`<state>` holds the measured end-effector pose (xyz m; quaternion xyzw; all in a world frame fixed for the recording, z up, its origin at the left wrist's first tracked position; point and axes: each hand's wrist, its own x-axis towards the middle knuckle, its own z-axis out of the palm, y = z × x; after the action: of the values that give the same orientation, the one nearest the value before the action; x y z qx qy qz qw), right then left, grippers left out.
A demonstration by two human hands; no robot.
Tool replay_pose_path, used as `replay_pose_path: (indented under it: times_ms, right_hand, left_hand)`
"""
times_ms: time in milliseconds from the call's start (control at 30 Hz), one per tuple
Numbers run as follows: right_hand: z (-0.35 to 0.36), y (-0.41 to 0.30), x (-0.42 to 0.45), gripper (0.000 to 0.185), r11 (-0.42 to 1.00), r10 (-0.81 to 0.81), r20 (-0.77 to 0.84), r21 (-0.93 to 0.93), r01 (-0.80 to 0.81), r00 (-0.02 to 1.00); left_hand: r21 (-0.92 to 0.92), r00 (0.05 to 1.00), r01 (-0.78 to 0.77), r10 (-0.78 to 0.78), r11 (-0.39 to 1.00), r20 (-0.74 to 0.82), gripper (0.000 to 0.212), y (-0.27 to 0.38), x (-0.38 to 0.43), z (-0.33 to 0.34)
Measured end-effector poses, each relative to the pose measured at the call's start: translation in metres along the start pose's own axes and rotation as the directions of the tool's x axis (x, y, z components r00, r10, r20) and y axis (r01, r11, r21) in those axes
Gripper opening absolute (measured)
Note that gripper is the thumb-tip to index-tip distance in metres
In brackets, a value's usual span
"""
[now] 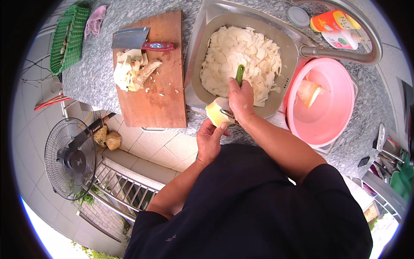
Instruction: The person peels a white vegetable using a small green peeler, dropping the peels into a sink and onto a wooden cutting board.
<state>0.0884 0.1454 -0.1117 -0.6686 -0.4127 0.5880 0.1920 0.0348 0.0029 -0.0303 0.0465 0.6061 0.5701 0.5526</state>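
Observation:
My left hand holds a pale yellow-white vegetable piece, possibly bamboo shoot, at the sink's near edge. My right hand grips a peeler with a green handle; its metal head lies against the piece. Beyond my hands, many thin pale slices fill much of the steel sink basin. On the wooden cutting board to the left lie a cleaver with a red handle and a heap of pale trimmings. The pink basin on the right contains a larger peeled-looking piece.
A curved steel faucet reaches over the sink's right side. Bottles and a round lid stand behind it. A green basket and pink cloth are at the far left. A standing fan is on the left, below counter level.

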Motion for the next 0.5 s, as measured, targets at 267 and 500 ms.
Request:
replay_pose_path:
  times_ms: [267, 500]
  right_hand:
    - [-0.007, -0.017, 0.014, 0.033, 0.969, 0.101, -0.114, 0.236, -0.072, 0.988]
    - [-0.021, -0.014, 0.059, 0.043, 0.977, 0.205, -0.055, -0.052, -0.208, 0.977]
  left_hand:
    - [-0.016, 0.997, -0.012, 0.01, 1.0, -0.074, 0.017, 0.0, 0.002, -0.004]
    - [0.193, 0.998, -0.066, 0.061, 0.979, 0.031, 0.02, -0.007, 0.004, -0.016]
